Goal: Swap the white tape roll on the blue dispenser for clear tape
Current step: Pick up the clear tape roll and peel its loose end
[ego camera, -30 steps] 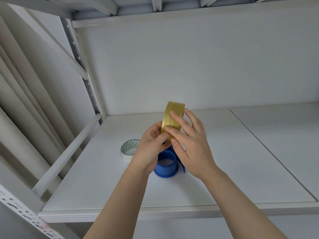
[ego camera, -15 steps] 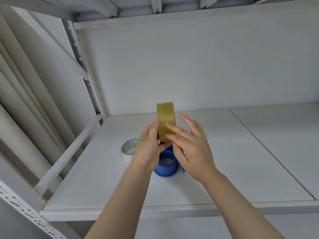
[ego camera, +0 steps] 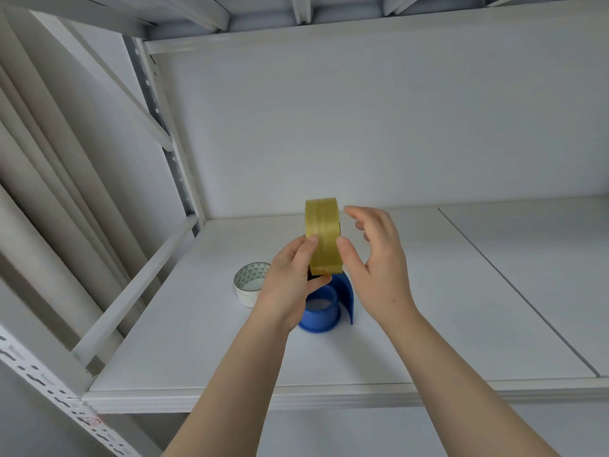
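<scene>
Above the middle of a white shelf (ego camera: 461,308), in the head view, the left hand (ego camera: 290,282) grips the clear tape roll (ego camera: 323,235), thumb and fingers curled round its lower part. The roll, yellowish in bulk, stands on edge with its band facing the person, probably so that the loose end can be found and its hole lined up with the drum beneath. The right hand (ego camera: 379,272) is open, fingers spread and relaxed, the thumb at the roll's right edge as if ready to steady or turn it; whether it truly touches cannot be told. Directly under the roll the blue dispenser (ego camera: 321,308) lies on the shelf, its round drum bare and its curved guard to the right, which suggests the removal half of the swap is done. The white tape roll (ego camera: 248,285) lies flat just to the left of the dispenser, partly behind the left hand, a triangle pattern showing inside its core. The shelf is smooth, with a seam running along its right part, and belongs to a pale metal rack with a perforated upright (ego camera: 155,103), a plain back panel and another level overhead. Beige pleated folds (ego camera: 39,159), perhaps a curtain, hang at far left.
</scene>
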